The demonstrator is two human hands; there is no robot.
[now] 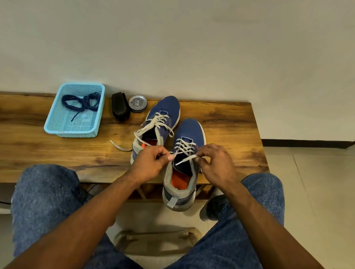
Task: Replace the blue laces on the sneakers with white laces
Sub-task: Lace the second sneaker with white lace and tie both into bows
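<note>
Both hands, left (pixel 150 161) and right (pixel 215 165), pinch the white lace (pixel 185 158) ends over the near sneaker (pixel 185 158) at the desk (pixel 20 145) edge. Lace: light, limp, best gripped near its stiff tip. Beyond, blue laces (pixel 82 101) lie in the basket (pixel 52 113).

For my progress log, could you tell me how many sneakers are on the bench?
2: the left sneaker farther back beside the tin, the right sneaker nearer, between both hands.

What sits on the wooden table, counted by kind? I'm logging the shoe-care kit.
Sneakers: 2
Basket: 1
Blue laces bundle: 1
Black brush: 1
Polish tin: 1
Total: 6
</note>
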